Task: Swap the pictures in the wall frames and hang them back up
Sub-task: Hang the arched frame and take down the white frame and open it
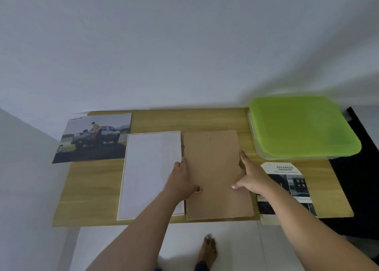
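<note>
Gripping the brown board (215,168) by its long edges, the hands sit apart: left hand (181,178) on the left edge, right hand (249,176) on the right, thumbs on top. The board lies on the bench (205,119) just beside the white frame (151,174). The truck picture (94,137) lies far left and the brochure picture (287,180) near right. From where I stand, the board wants lifting level, squaring over the frame, and lowering evenly so the picture under it doesn't crease.
</note>
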